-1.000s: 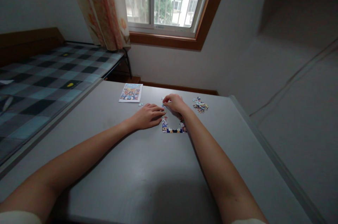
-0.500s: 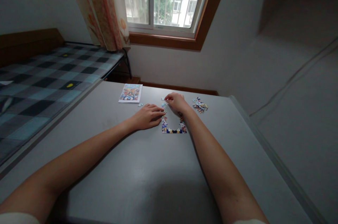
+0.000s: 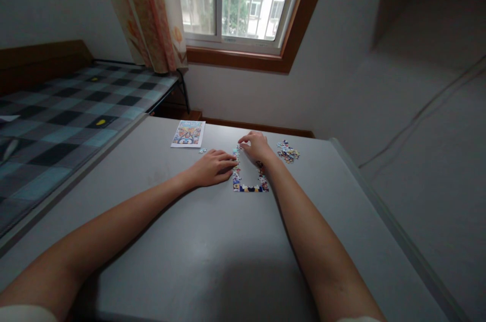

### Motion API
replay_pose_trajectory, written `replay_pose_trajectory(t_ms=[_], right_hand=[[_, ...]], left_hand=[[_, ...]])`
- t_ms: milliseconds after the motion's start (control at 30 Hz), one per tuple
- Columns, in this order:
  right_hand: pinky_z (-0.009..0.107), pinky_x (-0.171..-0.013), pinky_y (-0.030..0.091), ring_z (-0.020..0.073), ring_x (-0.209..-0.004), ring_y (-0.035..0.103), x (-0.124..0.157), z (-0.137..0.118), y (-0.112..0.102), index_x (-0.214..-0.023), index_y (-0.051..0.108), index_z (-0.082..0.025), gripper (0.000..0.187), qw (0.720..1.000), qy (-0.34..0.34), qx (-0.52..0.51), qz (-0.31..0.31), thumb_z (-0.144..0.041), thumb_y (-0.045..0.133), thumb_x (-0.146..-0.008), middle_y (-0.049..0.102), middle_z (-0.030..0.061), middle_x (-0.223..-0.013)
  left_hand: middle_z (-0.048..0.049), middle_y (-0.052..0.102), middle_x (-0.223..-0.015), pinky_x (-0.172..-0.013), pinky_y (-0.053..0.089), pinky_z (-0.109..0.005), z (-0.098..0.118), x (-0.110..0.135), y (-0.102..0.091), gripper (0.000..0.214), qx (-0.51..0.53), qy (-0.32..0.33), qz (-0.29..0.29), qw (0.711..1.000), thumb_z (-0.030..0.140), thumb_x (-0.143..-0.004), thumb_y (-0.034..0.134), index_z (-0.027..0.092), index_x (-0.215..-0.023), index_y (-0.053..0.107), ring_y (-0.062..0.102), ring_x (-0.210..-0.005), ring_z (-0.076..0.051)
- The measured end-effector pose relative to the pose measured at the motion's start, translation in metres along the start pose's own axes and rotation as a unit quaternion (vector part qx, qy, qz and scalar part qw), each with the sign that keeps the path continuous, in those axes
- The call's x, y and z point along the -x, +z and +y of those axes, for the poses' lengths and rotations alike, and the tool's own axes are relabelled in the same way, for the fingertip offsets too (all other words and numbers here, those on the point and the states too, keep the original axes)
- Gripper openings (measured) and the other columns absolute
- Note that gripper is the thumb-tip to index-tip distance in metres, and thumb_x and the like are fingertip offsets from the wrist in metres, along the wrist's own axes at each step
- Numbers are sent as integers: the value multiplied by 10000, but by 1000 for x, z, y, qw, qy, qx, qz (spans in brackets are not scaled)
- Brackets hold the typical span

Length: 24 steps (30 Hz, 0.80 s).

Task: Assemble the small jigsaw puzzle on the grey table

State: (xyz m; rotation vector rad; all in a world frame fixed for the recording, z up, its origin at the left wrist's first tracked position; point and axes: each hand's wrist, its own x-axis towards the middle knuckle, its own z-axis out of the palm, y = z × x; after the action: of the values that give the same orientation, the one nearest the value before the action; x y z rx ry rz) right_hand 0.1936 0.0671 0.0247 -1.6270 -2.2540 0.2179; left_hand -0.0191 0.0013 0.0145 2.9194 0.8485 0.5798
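Note:
On the table, a partly joined jigsaw puzzle [image 3: 236, 180] forms a border with bare tabletop inside it. My left hand [image 3: 214, 167] lies flat, palm down, with its fingers stretched out and their tips touching the puzzle's left side. At the upper left corner of the border, the thumb and index finger of my right hand [image 3: 255, 146] close on a small puzzle piece [image 3: 240, 147], mostly hidden by the fingertips. My right wrist and forearm cover part of the puzzle's right side.
A heap of loose puzzle pieces [image 3: 288, 152] lies right of my right hand. Several loose pieces [image 3: 202, 151] sit beside a printed picture sheet [image 3: 188, 133] at the back left. The grey table [image 3: 197, 251] meets a bed [image 3: 76, 109] on the left and a wall on the right.
My right hand has shifted slightly right, bringing the small puzzle piece from outside the upper left corner in against the border. My left hand stays in place.

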Motion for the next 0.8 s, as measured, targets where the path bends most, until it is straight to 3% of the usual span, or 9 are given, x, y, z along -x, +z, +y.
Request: replay_pose_trajectory(t_ms=[400, 533, 633, 733, 800], right_hand=[[379, -889, 371, 248, -1015, 536, 1, -4, 5, -1019, 744, -267, 186, 1000, -9, -4, 4, -295, 652, -859, 647, 71, -1004], [384, -892, 372, 251, -1022, 541, 2, -3, 4, -1012, 746, -266, 179, 1000, 2, -9, 2, -286, 646, -864, 653, 70, -998], [377, -889, 382, 242, -1010, 554, 2, 1, 2, -1009, 748, -272, 177, 1000, 9, -20, -3, -262, 644, -866, 660, 65, -1006], [356, -872, 396, 223, -982, 578, 0, 7, -1, -1021, 745, -264, 196, 999, 25, -37, 4, -222, 616, -879, 674, 63, -1019], [345, -862, 405, 215, -968, 592, -1, 11, -3, -1018, 745, -252, 205, 998, 43, -47, 19, -210, 587, -894, 682, 66, -1026]], left_hand=[[-70, 649, -1241, -950, 425, -418, 1, 0, -1, 329, 8, 2, 0, 1000, 314, -945, 463, 248, -1218, 634, 590, -1103, -230], [-98, 551, -1347, -961, 408, -404, 2, 2, -1, 373, -2, -6, 27, 1000, 322, -928, 480, 232, -1280, 565, 572, -1130, -231], [-114, 558, -1258, -966, 370, -434, 1, 3, 1, 394, -48, -108, 88, 989, 355, -892, 520, 219, -1262, 539, 557, -1102, -257], [-114, 580, -1113, -942, 326, -482, -3, 3, 3, 317, -89, -271, 148, 947, 340, -870, 525, 200, -1154, 547, 539, -1044, -293], [-110, 588, -1053, -911, 312, -496, -5, 2, 4, 292, -97, -321, 157, 929, 327, -851, 535, 191, -1110, 540, 535, -989, -302]])
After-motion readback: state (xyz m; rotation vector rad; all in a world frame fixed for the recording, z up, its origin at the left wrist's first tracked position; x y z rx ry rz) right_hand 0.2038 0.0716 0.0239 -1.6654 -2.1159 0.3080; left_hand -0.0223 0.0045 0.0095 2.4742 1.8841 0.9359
